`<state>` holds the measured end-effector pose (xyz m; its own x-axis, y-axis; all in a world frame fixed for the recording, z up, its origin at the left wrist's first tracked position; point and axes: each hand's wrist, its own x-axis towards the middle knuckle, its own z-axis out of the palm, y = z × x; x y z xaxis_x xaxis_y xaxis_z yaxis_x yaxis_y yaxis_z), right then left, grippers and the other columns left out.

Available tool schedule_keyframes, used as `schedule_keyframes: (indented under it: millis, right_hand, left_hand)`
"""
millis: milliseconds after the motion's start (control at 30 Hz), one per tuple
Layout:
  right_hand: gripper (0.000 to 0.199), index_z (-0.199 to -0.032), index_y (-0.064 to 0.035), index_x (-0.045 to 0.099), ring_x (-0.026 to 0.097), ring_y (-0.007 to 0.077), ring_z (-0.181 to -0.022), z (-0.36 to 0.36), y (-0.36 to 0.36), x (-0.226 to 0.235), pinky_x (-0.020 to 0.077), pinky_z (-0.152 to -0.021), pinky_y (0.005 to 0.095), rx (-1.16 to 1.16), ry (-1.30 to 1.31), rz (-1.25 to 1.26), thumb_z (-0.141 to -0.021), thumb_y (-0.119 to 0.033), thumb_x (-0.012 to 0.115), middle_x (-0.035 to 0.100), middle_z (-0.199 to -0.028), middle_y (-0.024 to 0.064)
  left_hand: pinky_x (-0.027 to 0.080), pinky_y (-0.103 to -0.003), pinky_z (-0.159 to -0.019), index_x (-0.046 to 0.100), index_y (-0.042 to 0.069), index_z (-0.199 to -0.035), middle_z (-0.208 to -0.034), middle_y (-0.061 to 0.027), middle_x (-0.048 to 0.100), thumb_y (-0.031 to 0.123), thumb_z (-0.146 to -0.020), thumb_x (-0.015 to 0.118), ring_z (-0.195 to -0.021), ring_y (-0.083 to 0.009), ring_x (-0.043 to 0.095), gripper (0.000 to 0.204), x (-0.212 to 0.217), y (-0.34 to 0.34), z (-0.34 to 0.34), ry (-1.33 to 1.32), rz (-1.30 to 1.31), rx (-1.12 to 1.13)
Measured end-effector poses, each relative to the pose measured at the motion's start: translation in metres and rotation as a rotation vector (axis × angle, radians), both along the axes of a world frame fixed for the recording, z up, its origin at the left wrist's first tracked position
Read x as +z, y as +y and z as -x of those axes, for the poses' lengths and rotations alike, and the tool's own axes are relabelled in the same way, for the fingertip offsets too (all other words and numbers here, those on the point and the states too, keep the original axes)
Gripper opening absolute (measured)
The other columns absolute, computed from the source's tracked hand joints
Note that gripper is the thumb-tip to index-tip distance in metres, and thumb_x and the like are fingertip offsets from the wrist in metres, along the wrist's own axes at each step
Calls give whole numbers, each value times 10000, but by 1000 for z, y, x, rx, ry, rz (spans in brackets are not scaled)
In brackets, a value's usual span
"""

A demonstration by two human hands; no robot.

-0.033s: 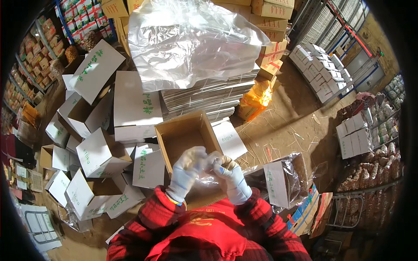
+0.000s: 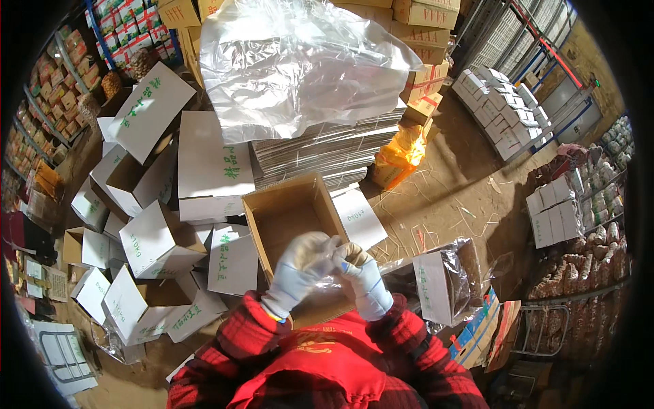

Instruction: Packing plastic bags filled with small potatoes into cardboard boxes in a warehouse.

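Both hands wear white work gloves and meet over an open cardboard box (image 2: 283, 213) in front of me. My left hand (image 2: 297, 270) is closed, its fingers somewhat blurred, and pinches thin clear plastic film (image 2: 330, 281). My right hand (image 2: 364, 283) has its thumb and fingers bent together on the same film, just beside the left fingertips. The film looks like a bag, though its full shape cannot be made out. It hangs over the near part of the box, whose bare brown inside shows beyond the hands.
Several white cartons (image 2: 160, 242) lie jumbled on the left. Ahead, a large clear plastic sheet (image 2: 293, 75) covers part of a stack of flattened cardboard (image 2: 327, 155). An orange bag (image 2: 402, 155) stands beside it. A plastic-lined carton (image 2: 432, 290) sits at my right.
My left hand has shifted slightly to the right, with its fingers closer to the right hand's fingertips. The right hand and the box stay nearly where they were.
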<state>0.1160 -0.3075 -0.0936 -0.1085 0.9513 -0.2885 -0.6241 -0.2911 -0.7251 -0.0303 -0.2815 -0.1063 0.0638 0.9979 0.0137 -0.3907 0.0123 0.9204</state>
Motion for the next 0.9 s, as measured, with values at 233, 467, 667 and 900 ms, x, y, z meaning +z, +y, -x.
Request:
schedule_keyframes:
  millis: [233, 467, 667, 900]
  right_hand:
    - [147, -949, -25, 561, 573, 127, -754, -12, 14, -14, 474, -700, 237, -127, -226, 45, -813, -30, 619, 602, -825, 43]
    - [122, -906, -1, 601, 567, 97, -740, 0, 15, -14, 466, -693, 230, -52, -449, 49, -792, 15, 644, 624, -810, 37]
    - [235, -1032, -13, 561, 574, 98, -761, -21, 12, -8, 491, -666, 241, -234, -486, -61, -810, -18, 635, 619, -904, 52]
    - [191, -921, -9, 592, 587, 132, -703, -29, 19, -54, 492, -659, 258, -78, -472, 36, -760, -29, 692, 637, -835, 54]
  left_hand:
    - [486, -251, -729, 596, 31, -928, -852, -25, 621, 88, -885, 570, -755, -92, 567, 76, -6, 16, 15, 179, 107, -31]
    - [465, -192, -703, 562, 55, -1028, -917, -18, 571, -27, -849, 524, -771, -58, 533, 200, -30, 33, 50, -67, 119, 305]
    - [466, -233, -700, 617, 43, -924, -912, -51, 625, 91, -830, 642, -770, -72, 549, 108, -66, 29, 72, 356, 132, 150]
    - [489, -287, -693, 578, 37, -965, -872, -31, 604, 39, -847, 585, -740, -155, 590, 119, -45, 45, 86, 294, 123, 304]
